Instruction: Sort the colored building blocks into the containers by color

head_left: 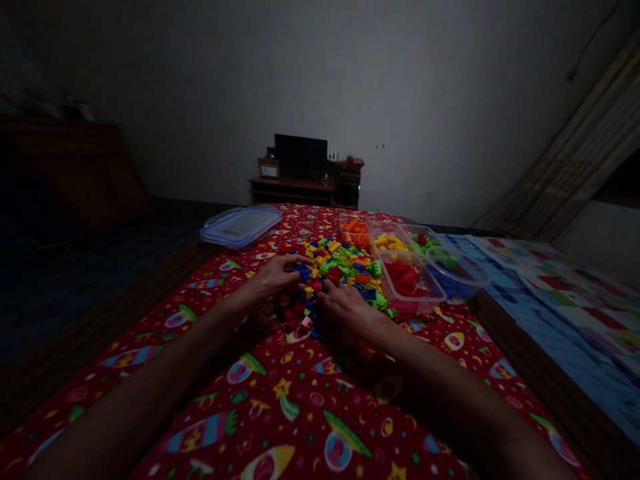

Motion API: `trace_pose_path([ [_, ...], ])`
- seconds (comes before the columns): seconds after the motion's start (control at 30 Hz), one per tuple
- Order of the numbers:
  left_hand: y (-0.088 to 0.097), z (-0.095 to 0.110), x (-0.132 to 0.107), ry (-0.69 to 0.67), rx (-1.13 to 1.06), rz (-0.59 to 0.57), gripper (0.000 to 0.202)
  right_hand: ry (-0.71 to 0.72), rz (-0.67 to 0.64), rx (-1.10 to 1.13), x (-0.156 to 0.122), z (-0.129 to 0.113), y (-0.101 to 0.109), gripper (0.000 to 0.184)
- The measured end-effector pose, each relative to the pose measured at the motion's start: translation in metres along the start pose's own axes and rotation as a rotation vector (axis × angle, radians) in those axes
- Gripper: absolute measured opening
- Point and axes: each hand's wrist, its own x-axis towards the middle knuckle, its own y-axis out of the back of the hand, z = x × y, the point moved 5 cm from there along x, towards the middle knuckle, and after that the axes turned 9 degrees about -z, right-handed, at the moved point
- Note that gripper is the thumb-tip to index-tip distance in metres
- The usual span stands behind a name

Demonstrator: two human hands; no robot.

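A loose pile of small toy building bricks [345,255] in many colours lies on the red patterned cloth. At its left edge, my left hand [277,275] has its thumb and fingers closed around a blue toy brick [304,273]. My right hand [346,305] reaches into the near side of the heap, fingers bent down among the bricks; whatever they grip is hidden. Between the hands lie red bricks [293,313] and a pink brick [306,322]. Right of the pile, clear plastic containers hold orange bricks [355,230], yellow bricks [391,242], red bricks [403,277] and green bricks [425,247].
A round clear tub [473,283] with blue contents stands at the right edge of the cloth. At the far left rests a clear lid with a blue rim [243,227]. Beyond the table is a desk with a monitor [301,156]; a patterned cover [565,287] lies to the right.
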Motion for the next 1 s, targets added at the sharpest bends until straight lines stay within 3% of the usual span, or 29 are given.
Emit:
trace_pose_path([
  [0.17,-0.005,-0.012,0.000,0.058,-0.295,-0.073,0.043,0.096,0.043,0.117,-0.004,0.004,0.001,0.035],
  [0.37,-0.006,-0.016,0.006,0.079,-0.298,-0.092,0.039,0.017,-0.051,0.473,0.015,0.027,0.014,0.027],
  [0.53,-0.017,-0.019,0.010,0.004,-0.158,-0.150,0.041,-0.234,-0.015,1.111,0.026,0.057,0.012,0.030],
  [0.63,-0.023,-0.014,0.011,-0.085,0.026,-0.089,0.047,-0.316,0.099,1.590,0.027,0.063,0.002,0.028],
  [0.7,-0.028,-0.010,0.009,-0.140,0.194,-0.008,0.051,-0.381,0.164,1.795,0.028,0.062,-0.004,0.024],
  [0.83,-0.040,-0.005,0.005,-0.234,0.466,0.119,0.051,-0.465,0.231,1.923,0.030,0.051,-0.010,0.018],
  [1.0,-0.047,-0.009,0.000,-0.433,0.615,0.182,0.046,-0.547,0.384,2.028,0.031,0.038,-0.011,0.018],
])
